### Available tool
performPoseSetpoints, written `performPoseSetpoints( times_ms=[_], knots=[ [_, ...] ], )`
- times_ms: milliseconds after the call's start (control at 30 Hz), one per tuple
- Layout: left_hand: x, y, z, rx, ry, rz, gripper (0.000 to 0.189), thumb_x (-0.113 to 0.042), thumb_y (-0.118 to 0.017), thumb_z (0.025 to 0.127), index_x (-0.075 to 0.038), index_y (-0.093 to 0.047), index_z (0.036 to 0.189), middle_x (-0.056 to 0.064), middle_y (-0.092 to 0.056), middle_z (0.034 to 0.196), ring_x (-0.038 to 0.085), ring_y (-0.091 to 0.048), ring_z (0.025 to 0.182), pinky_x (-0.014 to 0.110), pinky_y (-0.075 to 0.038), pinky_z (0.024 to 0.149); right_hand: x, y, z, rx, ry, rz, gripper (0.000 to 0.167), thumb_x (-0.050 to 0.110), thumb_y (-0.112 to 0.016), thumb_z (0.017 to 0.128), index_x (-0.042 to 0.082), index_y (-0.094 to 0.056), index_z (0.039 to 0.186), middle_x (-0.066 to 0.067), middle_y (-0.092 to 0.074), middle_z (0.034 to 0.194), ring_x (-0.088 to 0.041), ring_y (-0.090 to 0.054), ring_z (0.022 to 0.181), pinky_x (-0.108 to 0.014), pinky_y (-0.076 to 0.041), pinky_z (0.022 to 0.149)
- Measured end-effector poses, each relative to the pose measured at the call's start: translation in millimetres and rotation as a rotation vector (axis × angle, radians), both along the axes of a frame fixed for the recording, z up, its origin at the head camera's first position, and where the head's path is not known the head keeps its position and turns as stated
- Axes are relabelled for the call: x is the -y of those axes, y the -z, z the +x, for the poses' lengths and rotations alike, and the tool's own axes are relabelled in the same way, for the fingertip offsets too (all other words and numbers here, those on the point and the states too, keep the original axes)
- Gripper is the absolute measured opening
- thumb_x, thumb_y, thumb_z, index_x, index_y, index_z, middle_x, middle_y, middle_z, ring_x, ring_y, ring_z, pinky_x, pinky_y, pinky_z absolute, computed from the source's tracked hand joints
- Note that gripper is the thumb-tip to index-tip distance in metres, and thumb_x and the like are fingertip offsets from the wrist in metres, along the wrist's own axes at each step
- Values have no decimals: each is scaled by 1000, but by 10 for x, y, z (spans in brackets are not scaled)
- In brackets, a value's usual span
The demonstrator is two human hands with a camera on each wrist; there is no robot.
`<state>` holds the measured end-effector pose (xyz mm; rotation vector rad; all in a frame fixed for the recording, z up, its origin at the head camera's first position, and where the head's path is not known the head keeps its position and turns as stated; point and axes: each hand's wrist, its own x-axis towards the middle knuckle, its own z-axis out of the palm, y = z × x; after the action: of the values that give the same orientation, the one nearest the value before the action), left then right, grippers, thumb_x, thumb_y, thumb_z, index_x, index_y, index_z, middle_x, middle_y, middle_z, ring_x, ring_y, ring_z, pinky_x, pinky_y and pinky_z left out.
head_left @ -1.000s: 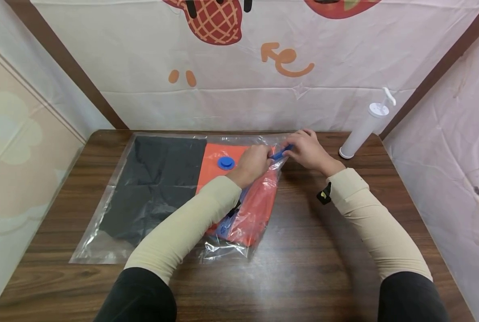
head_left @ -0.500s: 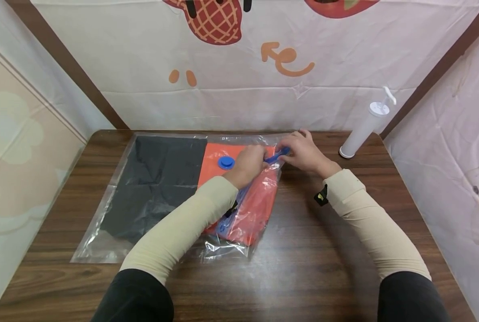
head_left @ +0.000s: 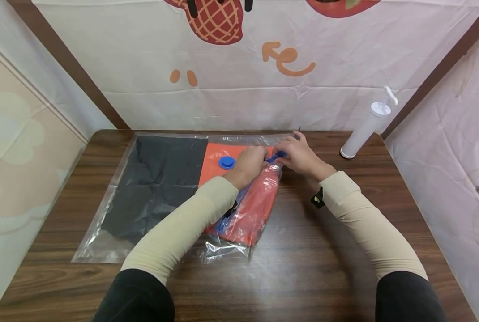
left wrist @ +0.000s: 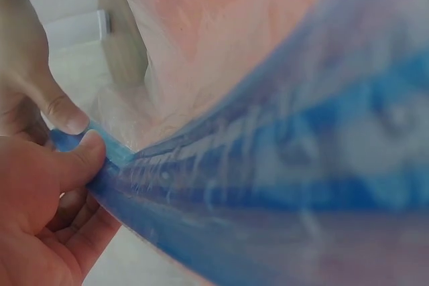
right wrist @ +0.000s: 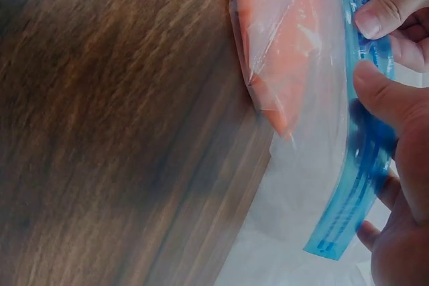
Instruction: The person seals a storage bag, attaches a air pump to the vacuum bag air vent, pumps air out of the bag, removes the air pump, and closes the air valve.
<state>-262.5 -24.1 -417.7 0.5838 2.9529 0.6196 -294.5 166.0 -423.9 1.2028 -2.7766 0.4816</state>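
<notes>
A clear vacuum storage bag lies on the table, with dark fabric on its left and orange fabric on its right. On the orange part sits a round blue valve. Along the bag's opening runs a blue zip strip, lifted up from the table. My left hand pinches this strip between thumb and fingers. Close beside it, my right hand pinches the strip nearer its far end, thumb on one face and fingers behind, as the right wrist view shows.
A white hand pump stands at the table's back right corner. Printed fabric curtains hang behind the table and at both sides. The wooden table extends in front of the bag.
My right hand has shifted a little left along the zip strip, closer to my left hand. The left hand has moved slightly left, then stayed nearly in place. Both keep pinching the strip.
</notes>
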Motion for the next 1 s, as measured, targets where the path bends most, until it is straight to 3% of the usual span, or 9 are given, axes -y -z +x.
performPoseSetpoints(
  times_ms=[700,1000],
  knots=[
    [11,55,-44,-29,23,0,5,-14,-73,95,-11,-74,92,3,-73,92,21,-68,90,38,-53,80,35,59,22,-49,15,-50,5,10,-77,91,10,-74,95,-5,-75,99,-31,-60,107,-67,-13,116],
    [-33,69,-26,-71,19,-19,7,-12,-68,96,-11,-72,90,8,-73,92,28,-70,93,44,-55,81,64,69,24,-68,17,-52,8,5,-72,90,12,-74,94,-4,-74,102,-32,-57,114,-70,-13,115]
  ],
)
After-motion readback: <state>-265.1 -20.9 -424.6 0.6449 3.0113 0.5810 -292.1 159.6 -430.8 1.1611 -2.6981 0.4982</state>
